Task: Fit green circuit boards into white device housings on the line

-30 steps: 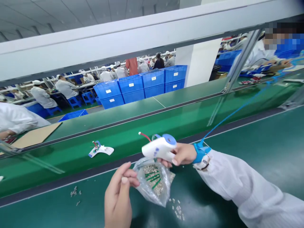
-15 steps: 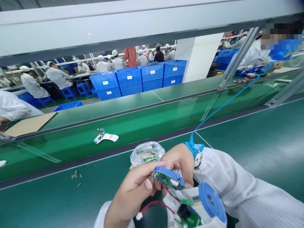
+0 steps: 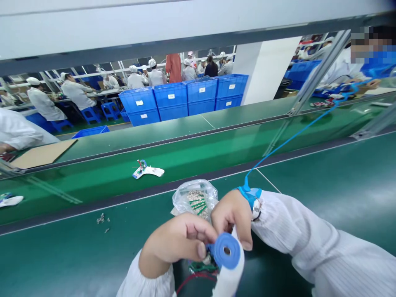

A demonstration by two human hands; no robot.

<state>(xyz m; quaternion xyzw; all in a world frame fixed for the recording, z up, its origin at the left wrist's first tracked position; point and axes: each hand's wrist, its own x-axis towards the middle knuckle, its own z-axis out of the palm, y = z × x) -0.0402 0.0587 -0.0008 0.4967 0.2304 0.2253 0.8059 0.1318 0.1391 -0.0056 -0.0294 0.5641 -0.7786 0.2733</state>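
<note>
Hands meet low over the near bench [image 3: 324, 177]. The left hand [image 3: 177, 243] is curled tight, thumb and fingers pinching the white gadget [image 3: 229, 275] just beside its round blue cap [image 3: 227, 251]. The right hand [image 3: 232, 216] grips the same shell from above, thumb pressed down its far side. Under the left fingers a green circuit board [image 3: 201, 267] peeks out, with a red wire [image 3: 192, 281] looping below it. To my eye the work wants a steady, gentle squeeze: keep the board seated flat, keep the wire out of the seam, and let the right hand brace while the left does the fine part. Just behind the hands lies a clear bag [image 3: 193, 197] of tiny parts, close enough to be knocked. A blue wrist strap [image 3: 250, 194] on the right wrist trails a cord [image 3: 293, 138] up towards the frame. A few loose bits [image 3: 102, 218] lie scattered on the dark green mat to the left. On the belt [image 3: 216, 154] beyond sits another open gadget [image 3: 148, 170], well apart. Farther off there is a sheet of cardboard [image 3: 43, 152], stacked blue crates [image 3: 185, 99] and people in white coats at other benches.
</note>
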